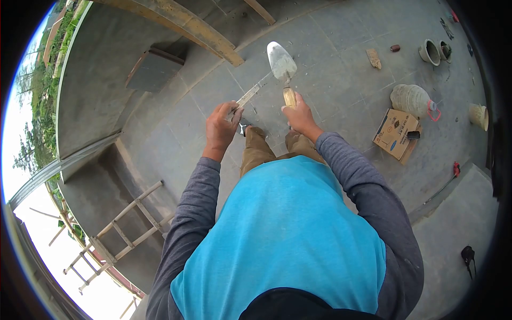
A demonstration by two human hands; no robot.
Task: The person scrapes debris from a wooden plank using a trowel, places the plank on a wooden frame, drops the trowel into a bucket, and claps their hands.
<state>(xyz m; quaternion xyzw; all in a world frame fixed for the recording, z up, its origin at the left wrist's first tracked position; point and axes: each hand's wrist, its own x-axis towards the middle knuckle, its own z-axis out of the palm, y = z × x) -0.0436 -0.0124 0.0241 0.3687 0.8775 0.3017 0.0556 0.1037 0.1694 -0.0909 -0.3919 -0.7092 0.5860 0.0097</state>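
Observation:
My right hand (303, 115) is closed around the wooden handle of a trowel (281, 62), whose pale, rounded metal blade points forward, away from me. Between the fingers of my left hand (221, 127) is a narrow pale strip (248, 96), worn or smeared along its length. It slants up towards the trowel, and its far end stops just left of the blade's base; whether the two touch is hard to tell. Its exact kind cannot be made out. Both hands are in front of my body, above the grey tiled floor (325, 80).
At right are a large plastic bottle (409, 99), a cardboard box (393, 133), several buckets such as this one (428, 53), and a brown scrap (374, 58). A wooden ladder (125, 233) leans at lower left. Wooden beams (186, 24) cross the upper left, near a grey panel (154, 69).

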